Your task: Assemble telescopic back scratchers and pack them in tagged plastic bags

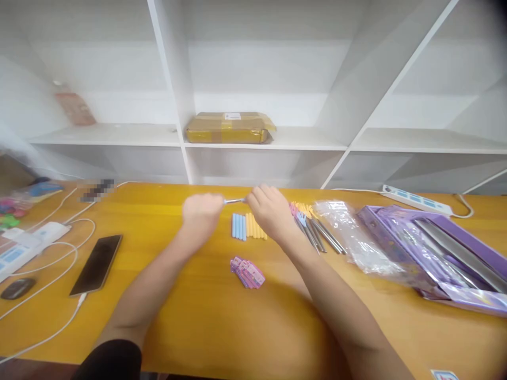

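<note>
My left hand (pixel 203 214) and my right hand (pixel 270 210) are raised over the table, both closed round opposite ends of a thin metal rod (pixel 234 200) with blue at its left end. Below and between them lie light blue sticks (pixel 238 227) in a row, beside yellow sticks (pixel 253 227) partly behind my right hand. Nearer to me is a fanned pile of small pink and purple cards (pixel 247 272). Metal rods with coloured ends (pixel 317 233) lie right of my right hand.
Clear plastic bags (pixel 358 237) and a purple box (pixel 471 237) are on the right. At left are a phone (pixel 97 264), white cables, a power strip (pixel 31 248) and a mouse (pixel 18 288). White shelves behind hold a carton (pixel 229 128). Another power strip (pixel 415 200) lies back right.
</note>
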A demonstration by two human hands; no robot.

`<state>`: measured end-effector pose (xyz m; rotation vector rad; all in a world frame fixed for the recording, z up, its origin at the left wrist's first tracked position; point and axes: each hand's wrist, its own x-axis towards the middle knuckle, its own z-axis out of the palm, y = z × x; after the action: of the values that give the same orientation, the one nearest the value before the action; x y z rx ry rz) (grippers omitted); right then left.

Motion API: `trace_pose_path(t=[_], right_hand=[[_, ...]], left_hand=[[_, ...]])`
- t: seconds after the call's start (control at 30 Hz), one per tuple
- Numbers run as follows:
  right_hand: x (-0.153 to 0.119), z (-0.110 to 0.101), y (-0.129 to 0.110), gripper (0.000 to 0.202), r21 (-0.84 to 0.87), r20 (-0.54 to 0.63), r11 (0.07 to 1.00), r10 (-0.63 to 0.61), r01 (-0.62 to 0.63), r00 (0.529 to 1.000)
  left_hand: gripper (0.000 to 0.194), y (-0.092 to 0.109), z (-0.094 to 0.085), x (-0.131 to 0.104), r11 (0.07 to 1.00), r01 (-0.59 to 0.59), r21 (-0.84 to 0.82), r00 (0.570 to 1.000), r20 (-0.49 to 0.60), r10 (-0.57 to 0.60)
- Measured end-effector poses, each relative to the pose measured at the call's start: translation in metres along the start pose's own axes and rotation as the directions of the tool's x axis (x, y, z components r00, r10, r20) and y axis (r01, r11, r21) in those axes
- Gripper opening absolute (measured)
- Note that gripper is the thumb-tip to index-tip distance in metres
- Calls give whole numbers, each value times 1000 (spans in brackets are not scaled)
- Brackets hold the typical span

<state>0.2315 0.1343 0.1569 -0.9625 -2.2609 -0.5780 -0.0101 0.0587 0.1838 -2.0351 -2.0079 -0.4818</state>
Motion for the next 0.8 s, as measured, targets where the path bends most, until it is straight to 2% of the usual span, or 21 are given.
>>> trace_pose_path(t=[0.03,0.1,0.23,0.43,0.53,0.63,0.7,0.73,0.77,0.8], right_hand=[[3,7,-16,31,-3,-21,996,-89,89,996],[2,14,-28,29,-52,-114,977,-210,205,971],[-4,7,-12,30,-119,-228,965,-254,232,940],[-3,6,-11,31,-62,-155,975,-219,211,963],[-1,7,-16,30,-14,-110,981,-192,192,975],[1,0,-16,27,59,-50,983,-170,173,984],[-2,-13,-4,24,157,29,981,-118,113,993],[-6,-20,8,29,199,87,979,-55,37,995],[-12,-28,26,37,218,156,973,43,-77,987],[-21,-34,48,45,200,230,955,171,-219,958]], left_hand=[[23,9,6,-1,1000,-11,15,1000,19,11],[23,16,11,-4,999,-28,45,998,52,25],[25,11,8,-6,983,-79,164,991,120,60],[21,6,11,-6,964,-128,231,988,114,104],[19,2,16,-5,972,-129,194,988,110,109],[20,-2,19,-3,986,-108,126,989,110,94],[25,-5,17,1,995,-72,62,987,146,63],[28,-7,14,2,998,-50,38,984,174,42],[30,-9,11,4,999,-26,27,981,193,20],[30,-11,8,6,1000,-5,27,980,199,-1]])
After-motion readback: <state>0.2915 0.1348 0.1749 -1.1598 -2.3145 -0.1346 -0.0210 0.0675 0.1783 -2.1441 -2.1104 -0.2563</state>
